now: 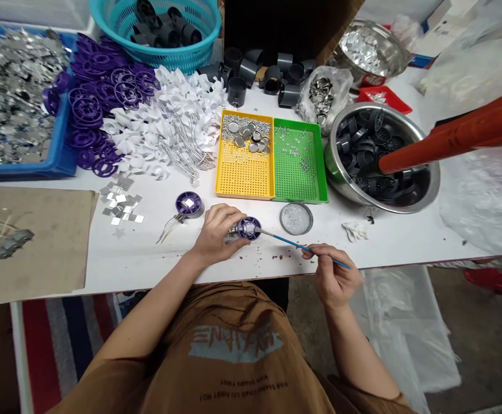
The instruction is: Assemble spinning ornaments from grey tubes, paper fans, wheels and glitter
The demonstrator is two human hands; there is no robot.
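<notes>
My left hand (220,236) grips a round purple plastic part (246,222) at its left side, keeping it on the white tabletop. A pale piece sits in the middle of that part. In my right hand (334,275) is a thin blue paintbrush (291,242), held near its rear end. Its tip reaches left and touches the centre of the purple part. Behind the brush stands a shallow round dish (296,218) of greyish paste. A second purple round part (189,203), with a white square in it and wires attached, lies left of my left hand.
Yellow tray (244,184) and green tray (300,187) hold small metal pieces. At right, a steel bowl (418,192) of black parts stands beneath an orange-red tube (453,133). Purple rings (99,98), white pieces (164,123) and a blue bin (67,155) fill the left.
</notes>
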